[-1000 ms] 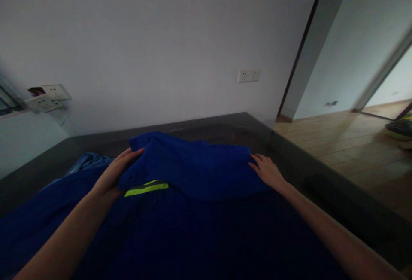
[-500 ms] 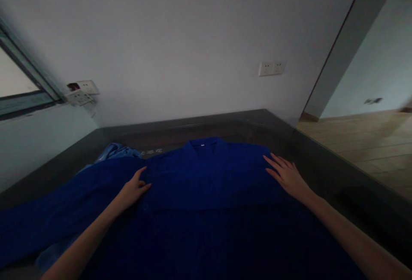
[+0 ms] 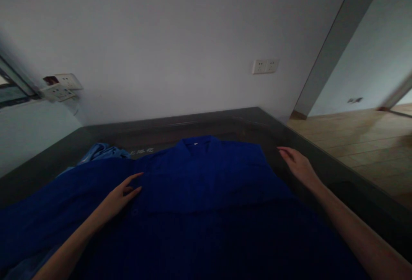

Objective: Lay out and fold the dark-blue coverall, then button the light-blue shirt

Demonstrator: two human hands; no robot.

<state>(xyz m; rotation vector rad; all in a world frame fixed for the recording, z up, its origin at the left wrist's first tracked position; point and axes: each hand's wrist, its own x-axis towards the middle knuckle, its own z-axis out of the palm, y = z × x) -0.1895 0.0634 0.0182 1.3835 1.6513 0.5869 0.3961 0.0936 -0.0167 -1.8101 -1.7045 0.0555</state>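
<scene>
A dark blue garment point(image 3: 199, 185) lies spread flat on a dark tabletop point(image 3: 225, 121), its collar with a small white button toward the far wall. My left hand point(image 3: 120, 194) rests on the cloth left of centre, fingers stretched out and lying flat. My right hand point(image 3: 298, 166) is at the garment's right edge, over the dark table, fingers extended and holding nothing. Whether it touches the cloth I cannot tell.
A lighter blue cloth point(image 3: 99, 153) is bunched at the far left of the table. Behind stands a white wall with a double socket point(image 3: 265, 65) and switch plates point(image 3: 59, 87) at the left. Wooden floor point(image 3: 360, 142) lies to the right past the table's edge.
The folded upper part with the yellow-green stripe was laid flat a second ago. Since then my right hand slid off the garment's right shoulder toward the table edge and my left hand drew slightly back.
</scene>
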